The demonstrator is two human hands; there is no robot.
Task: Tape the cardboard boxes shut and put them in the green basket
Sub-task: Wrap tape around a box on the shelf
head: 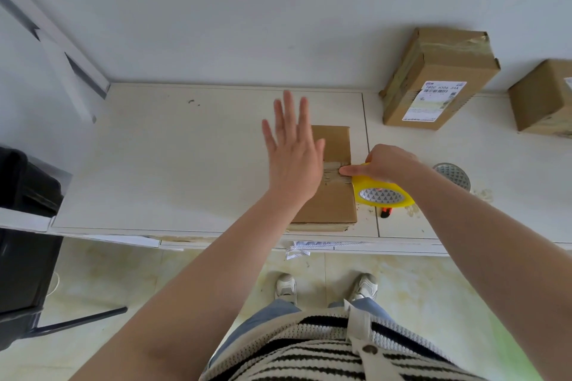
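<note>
A flat brown cardboard box [332,198] lies on the white counter [173,158] near its front edge. My left hand [292,151] is spread flat with straight fingers over the box's left part. My right hand [383,165] grips a yellow roll of tape [382,193] at the box's right edge, and its thumb presses a strip of tape onto the box's top seam. Two more cardboard boxes stand at the back right: a larger one with a white label [436,77] and a smaller one [544,99] at the frame's edge. No green basket is in view.
An orange and black cutter [386,212] lies beside the tape roll. A round metal drain cover [452,175] sits to the right. A black bin [24,226] stands at the left. The white wall runs behind the counter. My feet stand on the tiled floor below.
</note>
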